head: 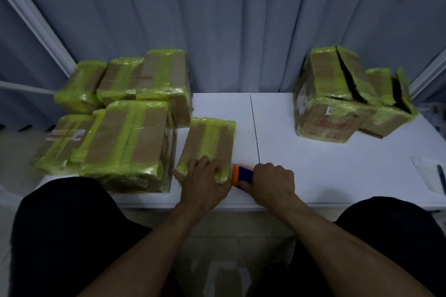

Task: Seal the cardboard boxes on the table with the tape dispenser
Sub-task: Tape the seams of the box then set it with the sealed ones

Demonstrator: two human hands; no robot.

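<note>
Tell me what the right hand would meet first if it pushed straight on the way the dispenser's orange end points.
Likely the near right corner of the small box, just past the tape dispenser the right hand grips. The left hand rests there too; the gap is hard to judge.

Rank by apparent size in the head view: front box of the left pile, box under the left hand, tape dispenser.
1. Front box of the left pile.
2. Box under the left hand.
3. Tape dispenser, though the right hand hides most of it.

packing room, taped boxes (125, 144), curtain (217, 19)
</note>
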